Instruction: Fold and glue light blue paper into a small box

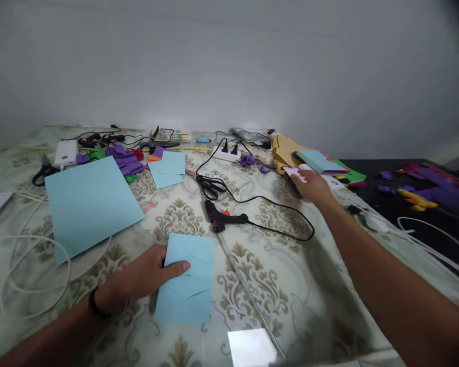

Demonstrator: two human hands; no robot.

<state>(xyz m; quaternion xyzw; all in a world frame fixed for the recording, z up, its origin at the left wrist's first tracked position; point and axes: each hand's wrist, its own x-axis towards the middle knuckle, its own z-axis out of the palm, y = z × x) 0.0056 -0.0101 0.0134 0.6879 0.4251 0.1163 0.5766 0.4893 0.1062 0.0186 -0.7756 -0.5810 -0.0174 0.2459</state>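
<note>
My left hand (147, 270) is closed on a creased light blue paper (189, 298), thumb on top and fingers behind it. Out to the right, my right hand (311, 187) grips a flat phone (288, 172) with a lit pinkish face, beside a stack of coloured papers (321, 160). Between the hands lies a black glue gun (224, 218), its cord looping to the right. Black-handled scissors (211, 188) rest just beyond it. A large light blue sheet (92, 204) is left of my left hand.
Smaller blue sheets (168, 165) lie near purple paper pieces (124, 160). A white power strip (226, 153) with plugs stands at the back. More scissors (45, 171), a white box (66, 153) and loose white cable (67, 250) are at left. A clear stick (248, 290) crosses the patterned tablecloth.
</note>
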